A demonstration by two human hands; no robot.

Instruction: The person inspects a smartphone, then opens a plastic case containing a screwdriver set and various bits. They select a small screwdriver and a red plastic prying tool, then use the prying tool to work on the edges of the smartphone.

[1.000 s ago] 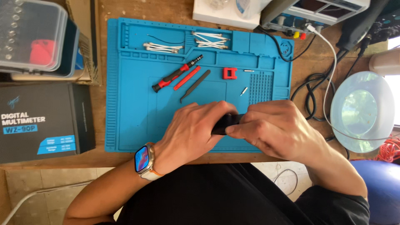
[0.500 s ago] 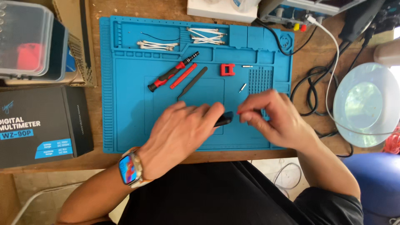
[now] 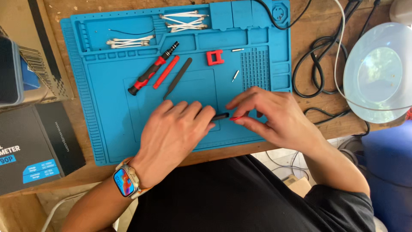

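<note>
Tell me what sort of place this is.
Likely a home electronics repair bench: a blue work mat on a wooden table, a red-handled screwdriver, cotton swabs and a round magnifier lamp.

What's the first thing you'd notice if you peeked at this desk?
The big bright blue mat fills the middle of the wooden desk, and two hands meet at its front edge. The left hand covers a small black thing, while the right hand pinches a little red piece at its tip. Farther back on the mat lie a red and black screwdriver and white cotton swabs.
</note>
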